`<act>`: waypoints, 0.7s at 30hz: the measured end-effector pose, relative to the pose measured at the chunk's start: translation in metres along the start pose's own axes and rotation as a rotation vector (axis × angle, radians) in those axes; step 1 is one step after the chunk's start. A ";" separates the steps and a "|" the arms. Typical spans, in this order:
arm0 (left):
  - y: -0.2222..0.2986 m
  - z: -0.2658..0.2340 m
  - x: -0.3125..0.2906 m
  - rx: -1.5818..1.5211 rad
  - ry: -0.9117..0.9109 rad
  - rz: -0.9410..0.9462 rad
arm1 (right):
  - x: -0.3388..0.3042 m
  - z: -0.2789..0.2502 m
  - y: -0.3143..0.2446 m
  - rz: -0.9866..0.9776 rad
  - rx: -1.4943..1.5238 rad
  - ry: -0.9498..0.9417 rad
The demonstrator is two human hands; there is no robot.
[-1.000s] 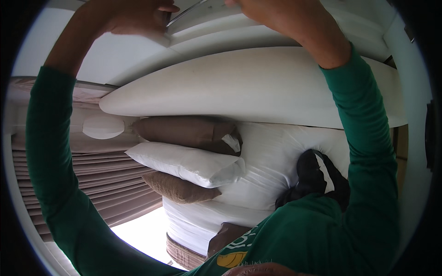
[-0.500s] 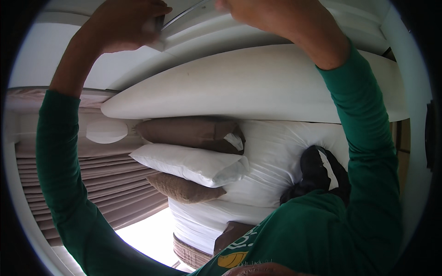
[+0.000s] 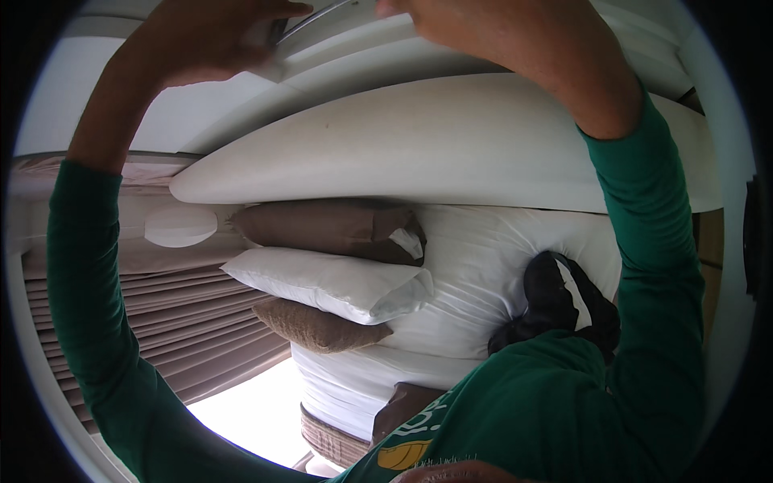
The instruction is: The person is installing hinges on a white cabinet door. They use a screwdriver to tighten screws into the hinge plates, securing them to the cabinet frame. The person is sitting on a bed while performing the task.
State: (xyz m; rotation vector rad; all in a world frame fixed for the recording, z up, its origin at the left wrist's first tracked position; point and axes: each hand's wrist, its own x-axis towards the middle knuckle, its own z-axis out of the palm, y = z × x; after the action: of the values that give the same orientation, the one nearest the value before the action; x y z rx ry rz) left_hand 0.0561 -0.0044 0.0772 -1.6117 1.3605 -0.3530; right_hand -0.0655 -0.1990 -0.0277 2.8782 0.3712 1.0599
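In the head view the left hand [image 3: 213,36] and right hand [image 3: 459,24] are apart, with a thin metal strip [image 3: 314,22] slanting between them; its lower end meets the left fingers, but blur hides whether either hand grips it. Compared with half a second ago, the green sleeves [image 3: 84,274] spread wider while the fingertips remain close, so work at the strip shows no clear advance. Below the hands, the shirt [image 3: 523,410] bears partly folded white lettering [image 3: 423,417] and a yellow emblem [image 3: 405,456]; no other writing is legible.
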 end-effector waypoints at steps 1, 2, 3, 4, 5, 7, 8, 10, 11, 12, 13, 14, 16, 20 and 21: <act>-0.001 0.002 0.002 -0.016 0.021 0.008 | -0.002 0.000 0.003 -0.029 0.000 0.038; -0.003 0.003 0.000 -0.031 0.032 0.012 | -0.005 -0.012 0.003 -0.070 0.013 0.083; -0.009 0.007 0.002 -0.078 -0.034 -0.001 | -0.004 -0.012 0.002 -0.077 -0.002 0.100; -0.009 0.006 0.000 -0.103 -0.079 -0.020 | -0.003 -0.013 0.000 -0.082 -0.019 0.118; -0.008 0.002 0.003 -0.122 -0.112 -0.037 | -0.001 -0.002 -0.002 -0.048 -0.070 0.104; 0.007 -0.019 0.009 -0.121 -0.090 -0.066 | -0.001 0.006 -0.002 0.005 -0.082 0.039; 0.011 -0.026 0.006 -0.113 -0.077 -0.088 | -0.001 0.002 -0.001 0.015 -0.032 0.014; 0.014 -0.016 -0.004 -0.103 -0.002 -0.133 | 0.001 -0.002 -0.002 0.030 0.052 -0.048; 0.013 -0.012 -0.006 -0.102 0.036 -0.159 | 0.004 -0.002 0.000 0.041 0.079 -0.082; 0.010 -0.004 -0.007 -0.123 0.053 -0.196 | 0.004 -0.002 -0.001 0.039 0.082 -0.078; 0.010 0.002 -0.009 -0.144 0.069 -0.233 | 0.004 -0.003 -0.001 0.038 0.083 -0.070; 0.030 -0.006 -0.008 -0.101 0.178 -0.329 | 0.001 -0.001 0.000 0.027 0.057 -0.023; 0.042 0.026 -0.025 -0.057 0.367 -0.455 | 0.004 -0.001 -0.004 0.025 0.086 0.001; 0.105 0.067 -0.025 -0.037 0.741 -0.928 | 0.004 -0.012 -0.007 0.091 0.097 -0.051; 0.116 0.069 -0.022 -0.093 0.827 -1.074 | 0.005 -0.013 -0.008 0.112 0.084 -0.076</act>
State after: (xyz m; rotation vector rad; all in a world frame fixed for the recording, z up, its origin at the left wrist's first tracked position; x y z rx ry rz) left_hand 0.0291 0.0569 -0.0421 -2.2898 0.8953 -1.7550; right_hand -0.0717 -0.1906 -0.0160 3.0353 0.2593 0.9684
